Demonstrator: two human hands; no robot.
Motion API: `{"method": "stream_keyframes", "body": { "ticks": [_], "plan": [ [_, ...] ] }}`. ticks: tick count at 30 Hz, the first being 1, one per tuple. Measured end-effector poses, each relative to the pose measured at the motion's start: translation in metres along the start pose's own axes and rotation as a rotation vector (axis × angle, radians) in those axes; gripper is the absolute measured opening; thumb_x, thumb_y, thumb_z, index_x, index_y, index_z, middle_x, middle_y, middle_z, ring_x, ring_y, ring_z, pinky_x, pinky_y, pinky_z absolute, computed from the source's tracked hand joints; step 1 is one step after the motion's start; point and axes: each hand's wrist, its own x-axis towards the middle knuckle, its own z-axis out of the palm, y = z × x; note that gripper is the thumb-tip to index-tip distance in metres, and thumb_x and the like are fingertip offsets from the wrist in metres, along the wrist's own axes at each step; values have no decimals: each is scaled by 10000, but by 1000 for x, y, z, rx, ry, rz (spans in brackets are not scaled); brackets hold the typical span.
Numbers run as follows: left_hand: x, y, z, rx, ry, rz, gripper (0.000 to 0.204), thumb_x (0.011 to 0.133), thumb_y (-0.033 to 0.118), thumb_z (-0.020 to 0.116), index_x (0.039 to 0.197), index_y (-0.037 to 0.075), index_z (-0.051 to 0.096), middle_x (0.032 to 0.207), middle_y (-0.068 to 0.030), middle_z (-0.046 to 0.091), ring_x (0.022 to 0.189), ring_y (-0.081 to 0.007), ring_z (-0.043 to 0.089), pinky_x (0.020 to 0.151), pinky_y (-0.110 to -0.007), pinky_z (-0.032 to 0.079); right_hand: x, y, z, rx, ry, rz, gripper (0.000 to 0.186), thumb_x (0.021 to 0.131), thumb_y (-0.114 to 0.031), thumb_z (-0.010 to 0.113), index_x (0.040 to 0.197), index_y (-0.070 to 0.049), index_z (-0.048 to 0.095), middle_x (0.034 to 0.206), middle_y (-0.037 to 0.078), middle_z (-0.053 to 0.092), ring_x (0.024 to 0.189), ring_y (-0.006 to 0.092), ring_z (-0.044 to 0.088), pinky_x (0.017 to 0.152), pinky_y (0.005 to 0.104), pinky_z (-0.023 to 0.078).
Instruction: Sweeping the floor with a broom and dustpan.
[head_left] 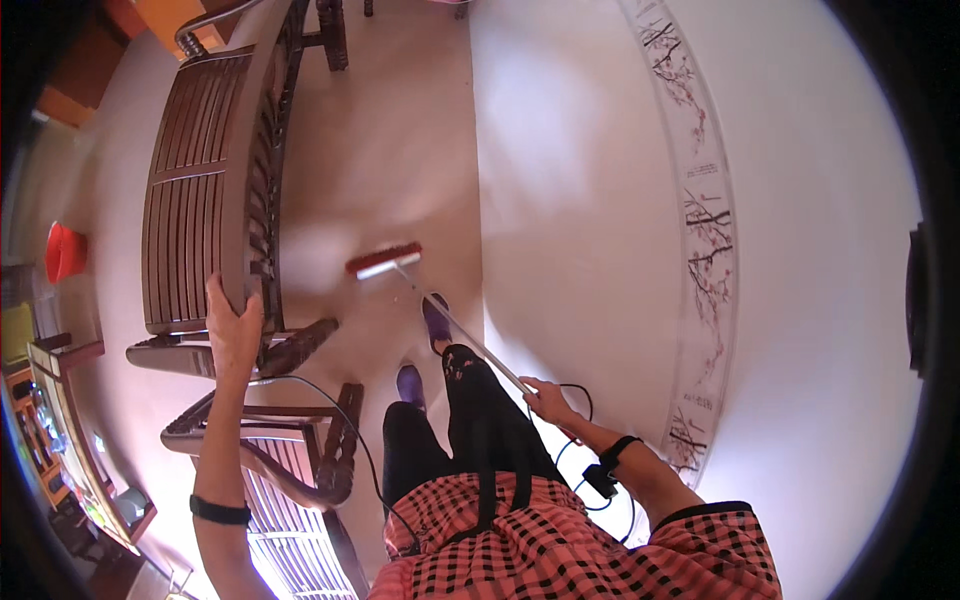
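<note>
Your right hand [548, 400] is closed around the pale handle of the broom [468, 334], near its upper end. Your left hand [235, 325] rests over the near end of the dark wooden bench [188, 235], thumb and fingers spread apart along its rail; you cannot tell from this view how firmly it closes there.

The broom slants away from you to the left, its white head with dark red bristles down at the floor [385, 130], ahead of your purple shoes [437, 318] and between the bench and the white wall [580, 250]. A band of dark branches with reddish blossoms [709, 240] runs along that wall.

Near your left forearm stands a slatted wooden chair [345, 445], with a thin black cable [372, 470] curving past it. Farther left, well apart from you, is a red bucket [66, 252].
</note>
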Motion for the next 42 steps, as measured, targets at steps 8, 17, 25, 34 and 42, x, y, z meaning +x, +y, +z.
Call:
{"method": "stream_keyframes", "body": {
  "ticks": [8,17,25,34,42],
  "plan": [
    [4,6,6,94,15,-51,548,728,62,535,1226,-18,321,1035,-247,521,938,-355,534,825,-369,399,226,-48,-2,200,320,-184,408,800,-174,534,1183,-54,463,551,48,522,443,121,505,405,282,416],
    [3,-16,7,245,50,-167,543,734,38,519,1240,34,321,1069,-146,479,935,-223,487,846,-327,375,499,-148,-166,-715,429,-295,188,811,-163,497,951,-64,572,755,127,614,630,223,603,531,334,495],
    [8,1,15,121,14,-148,574,714,60,538,1237,4,310,1029,-201,478,942,-306,492,836,-387,378,440,-64,-161,-523,-31,226,235,754,-72,452,862,113,551,939,284,574,853,396,589,645,417,504],
    [-1,-4,9,92,49,-18,475,755,76,545,1187,-8,367,971,-194,544,875,-283,546,793,-340,414,189,-12,-49,-625,75,99,231,763,-114,453,731,53,610,770,189,615,642,304,624,669,401,499],
    [0,-18,1,93,59,41,522,733,215,556,1170,-7,376,1003,-266,544,933,-396,539,805,-410,420,20,29,22,8,-326,570,270,758,-156,461,573,39,492,492,180,514,355,276,508,335,397,417]
  ]
}}
